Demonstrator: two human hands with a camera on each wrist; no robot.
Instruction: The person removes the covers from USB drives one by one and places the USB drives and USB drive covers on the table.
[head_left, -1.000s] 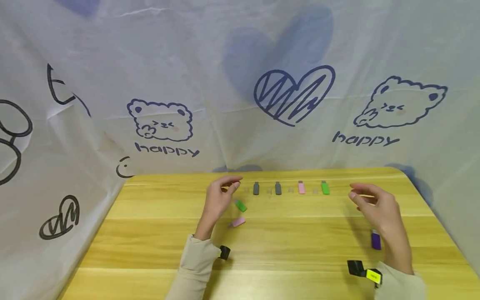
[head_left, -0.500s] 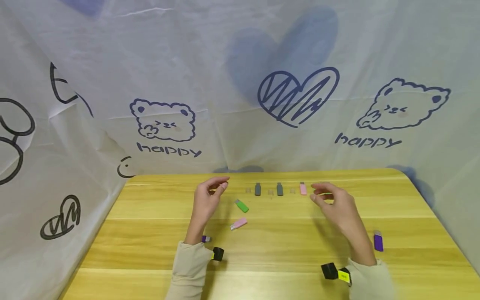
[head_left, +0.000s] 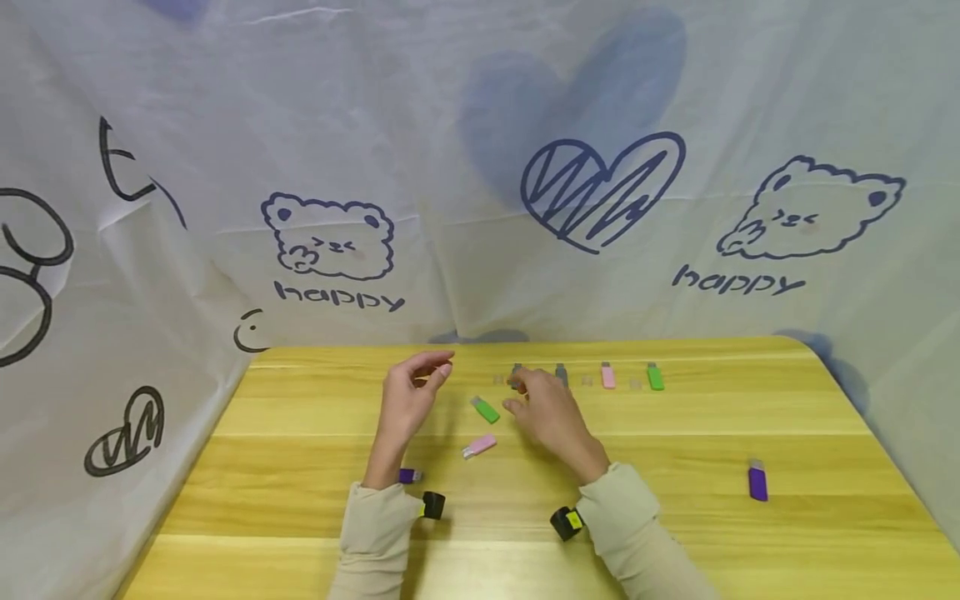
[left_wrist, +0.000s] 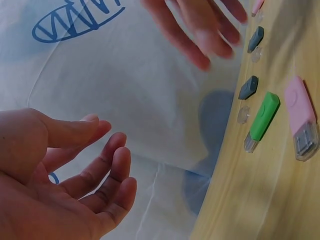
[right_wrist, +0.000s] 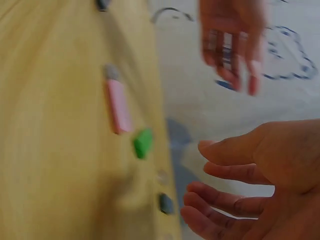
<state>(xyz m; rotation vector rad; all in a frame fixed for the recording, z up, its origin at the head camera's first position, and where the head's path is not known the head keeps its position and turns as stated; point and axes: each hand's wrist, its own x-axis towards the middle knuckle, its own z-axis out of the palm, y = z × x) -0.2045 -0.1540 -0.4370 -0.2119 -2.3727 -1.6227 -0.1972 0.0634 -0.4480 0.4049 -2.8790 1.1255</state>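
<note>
My left hand [head_left: 407, 398] hovers over the table's left part with fingers loosely bent and nothing in them. To its right lie a green USB stick [head_left: 487, 410] and a pink USB stick [head_left: 481, 446], the pink one nearer to me. A purple USB stick [head_left: 409, 476] is partly covered by the left wrist. My right hand [head_left: 551, 414], thumb apart from loosely bent fingers, holds nothing. It overlaps two grey USB sticks, the left one [head_left: 516, 369] and the right one [head_left: 562, 374], in the head view.
Along the table's back edge the row continues with a pink USB stick [head_left: 607, 377] and a green USB stick [head_left: 656, 377]. Small clear plastic pieces [head_left: 636, 384] sit between them. Another purple USB stick [head_left: 758, 482] lies at the right. A printed cloth [head_left: 465, 167] hangs behind the table [head_left: 675, 533].
My right hand has swept left along the row, from beyond the green stick to the grey ones. My left hand has drawn back slightly to the left, uncovering the end of a purple stick.
</note>
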